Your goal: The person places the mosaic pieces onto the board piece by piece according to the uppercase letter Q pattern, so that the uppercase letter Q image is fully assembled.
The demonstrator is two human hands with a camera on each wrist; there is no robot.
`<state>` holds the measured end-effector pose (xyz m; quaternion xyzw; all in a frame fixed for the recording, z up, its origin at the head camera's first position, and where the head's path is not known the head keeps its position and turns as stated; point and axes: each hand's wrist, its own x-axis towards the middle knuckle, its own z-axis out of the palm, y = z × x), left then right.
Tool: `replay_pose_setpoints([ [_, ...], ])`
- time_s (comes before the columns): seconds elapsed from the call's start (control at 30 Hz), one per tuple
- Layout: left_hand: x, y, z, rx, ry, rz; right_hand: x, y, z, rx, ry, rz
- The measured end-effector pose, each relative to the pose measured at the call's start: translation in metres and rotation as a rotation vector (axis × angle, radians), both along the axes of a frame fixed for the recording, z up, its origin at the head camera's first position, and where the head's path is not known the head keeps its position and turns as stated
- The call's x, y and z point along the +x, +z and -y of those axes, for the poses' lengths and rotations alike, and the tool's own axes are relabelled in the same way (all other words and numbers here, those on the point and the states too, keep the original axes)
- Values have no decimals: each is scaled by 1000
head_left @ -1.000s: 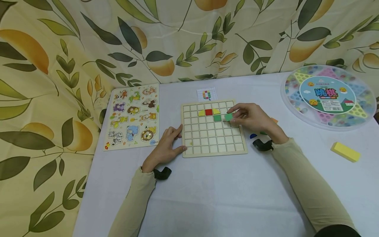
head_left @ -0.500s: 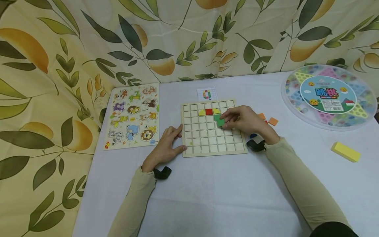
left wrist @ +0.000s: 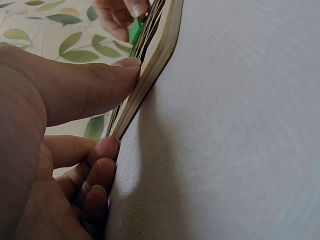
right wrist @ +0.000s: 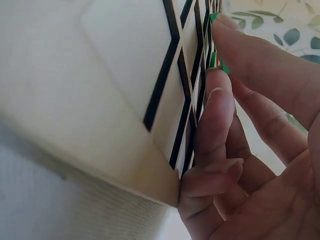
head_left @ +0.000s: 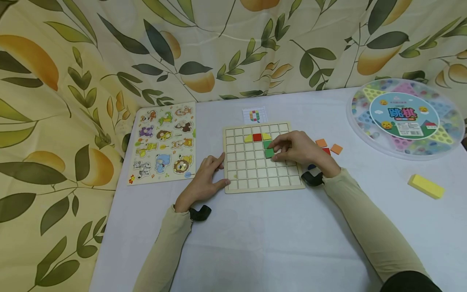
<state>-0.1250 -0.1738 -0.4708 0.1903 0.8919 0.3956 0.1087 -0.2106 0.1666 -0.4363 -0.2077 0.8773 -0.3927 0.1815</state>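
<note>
A wooden board with a square grid (head_left: pixel 266 189) lies on the white-covered table. My left hand (head_left: pixel 204 179) braces its left edge, with thumb and forefinger apart against the rim. Over the board's right half, my right hand (head_left: pixel 300 149) pinches a green square tile (head_left: pixel 269 153) between thumb and fingers, at a grid cell. In the left wrist view this green tile (left wrist: pixel 135 31) appears tilted. Another green tile (head_left: pixel 267 144) sits just above it, partly covered by the fingers. A red square tile (head_left: pixel 257 137) lies between two yellow pieces, the left one (head_left: pixel 248 138) and right one (head_left: pixel 266 136).
Beyond the board is a small pattern card (head_left: pixel 254 115). Orange tiles (head_left: pixel 336 149), a red tile (head_left: pixel 326 151) and a blue piece (head_left: pixel 311 166) lie at right. An animal puzzle board (head_left: pixel 162 144), a round game box (head_left: pixel 405 117) and a yellow block (head_left: pixel 426 186) stand around.
My right hand has carried the green tile left and slightly down, to below the other green tile. Loose orange and red tiles have come into view behind it. My left hand stays put.
</note>
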Motion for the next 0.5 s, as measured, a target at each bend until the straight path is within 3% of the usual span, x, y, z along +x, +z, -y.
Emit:
replay_pose_setpoints([
  [0.5,-1,-1,0,-7,-2,3,-2,0,4,23,-5,-7],
])
